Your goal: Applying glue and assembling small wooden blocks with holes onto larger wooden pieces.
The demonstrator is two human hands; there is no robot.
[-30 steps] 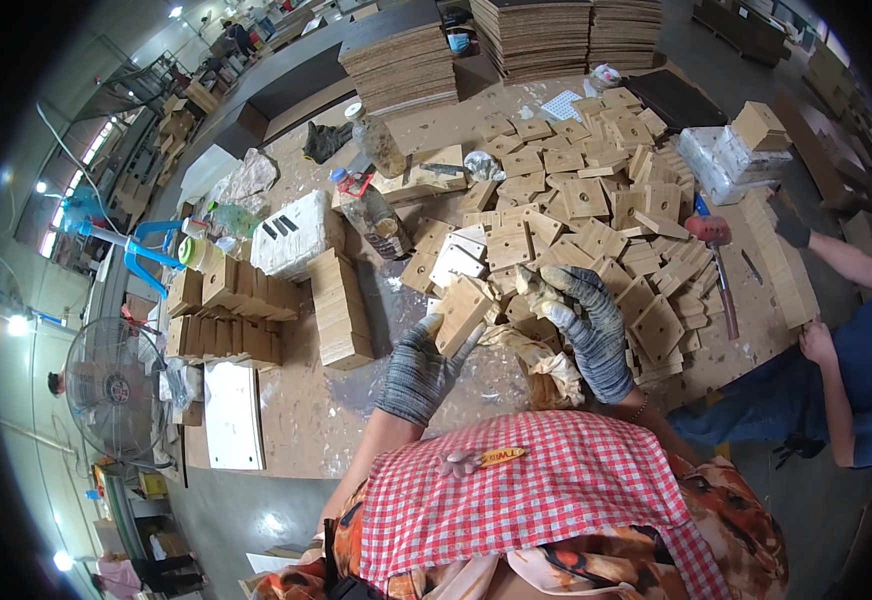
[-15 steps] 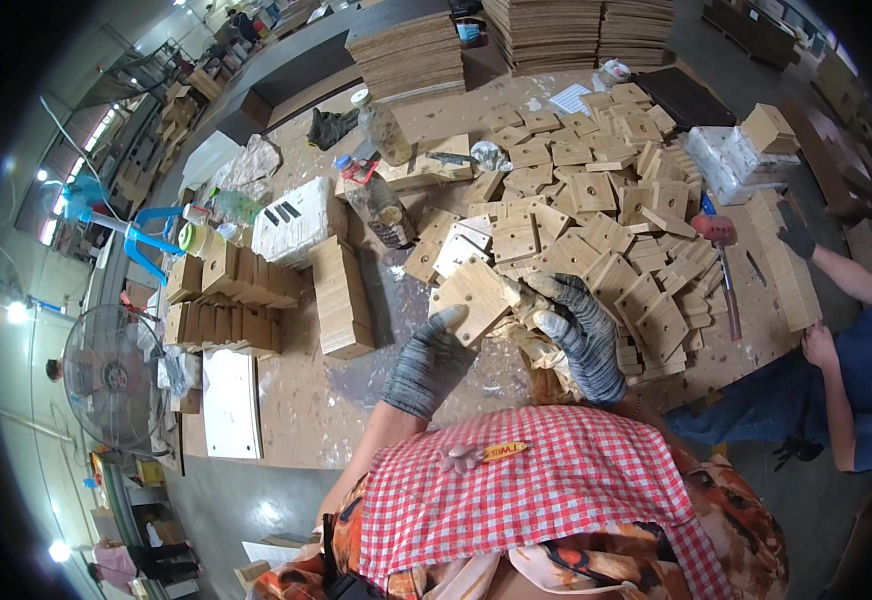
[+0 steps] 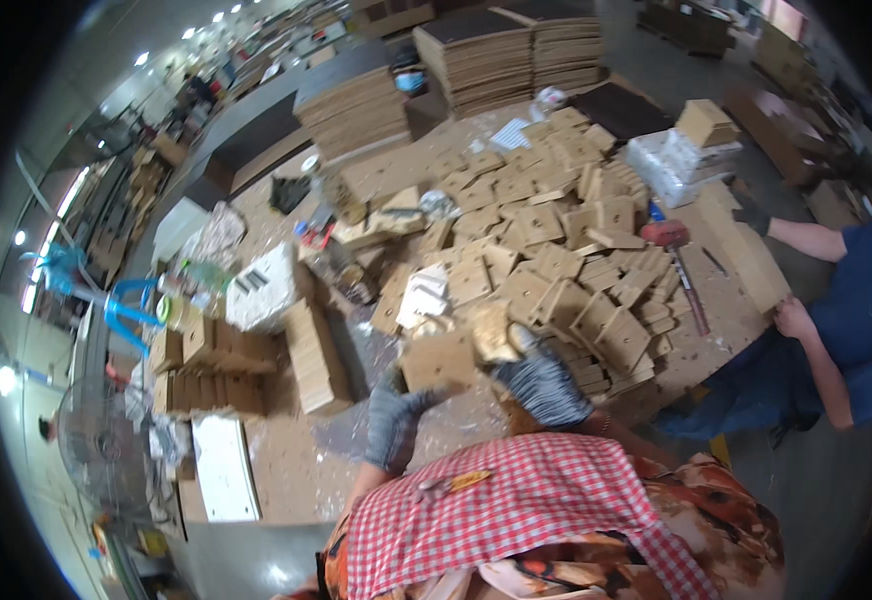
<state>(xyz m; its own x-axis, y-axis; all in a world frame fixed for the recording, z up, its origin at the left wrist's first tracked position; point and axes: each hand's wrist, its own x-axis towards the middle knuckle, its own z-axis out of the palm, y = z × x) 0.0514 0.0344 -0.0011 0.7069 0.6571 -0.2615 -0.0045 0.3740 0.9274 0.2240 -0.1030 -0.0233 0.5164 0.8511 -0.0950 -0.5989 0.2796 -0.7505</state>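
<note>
Light-brown wooden blocks [image 3: 218,352] stand in rows at the left. Next, the left hand in a grey knit glove [image 3: 394,418] grips one flat, light-brown wooden board [image 3: 438,362] over the brown, paint-spotted table [image 3: 301,460]. The right hand in a striped grey glove [image 3: 546,388] bends its fingers by a crumpled tan cloth [image 3: 493,330]; it's too blurry to tell if they grip it. That hand hides part of a big, messy pile of wooden pieces with holes [image 3: 538,226]. Farther right lies a red-headed mallet [image 3: 668,235].
</note>
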